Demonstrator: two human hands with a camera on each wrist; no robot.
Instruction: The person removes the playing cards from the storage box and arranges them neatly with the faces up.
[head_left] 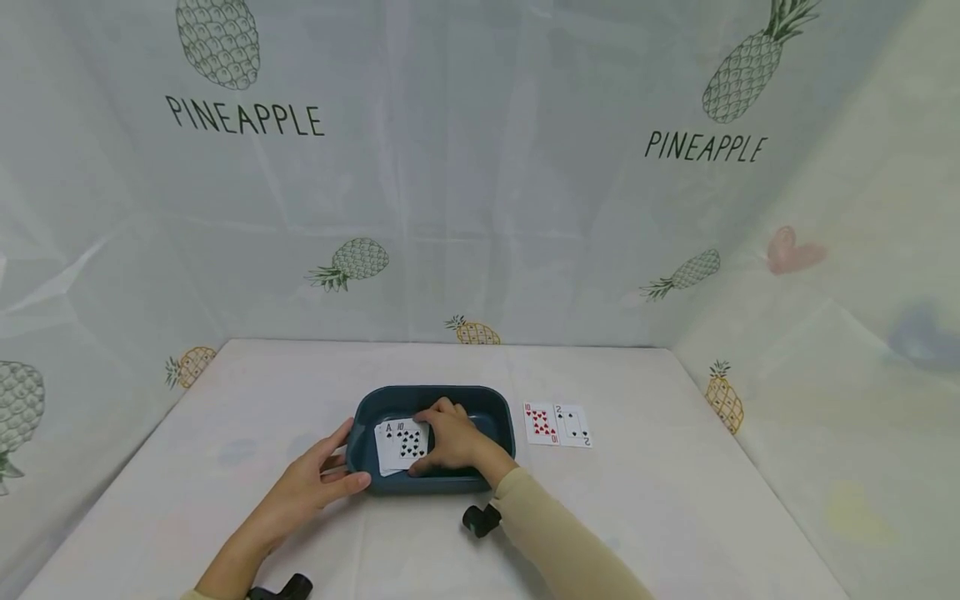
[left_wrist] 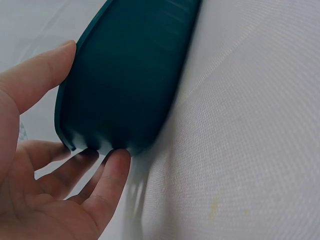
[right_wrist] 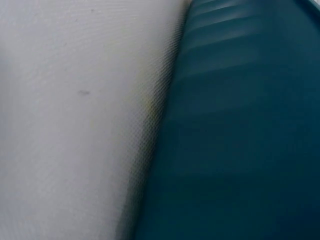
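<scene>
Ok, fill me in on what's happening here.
A person's left hand holds the left end of a dark blue tray, while their right hand reaches inside and seems to grip the playing cards there, an ace and a black ten showing. A red ten and a black two lie face up, side by side, right of the tray.

On the backdrop (head_left: 480,183), PINEAPPLE reads twice in dark capitals. On the table, the red card (head_left: 542,424) bears 10 and hearts; the adjoining card (head_left: 573,426), 2. In the tray (head_left: 363,442), the front card (head_left: 410,442) bears 10; the card behind (head_left: 384,454), A.
</scene>
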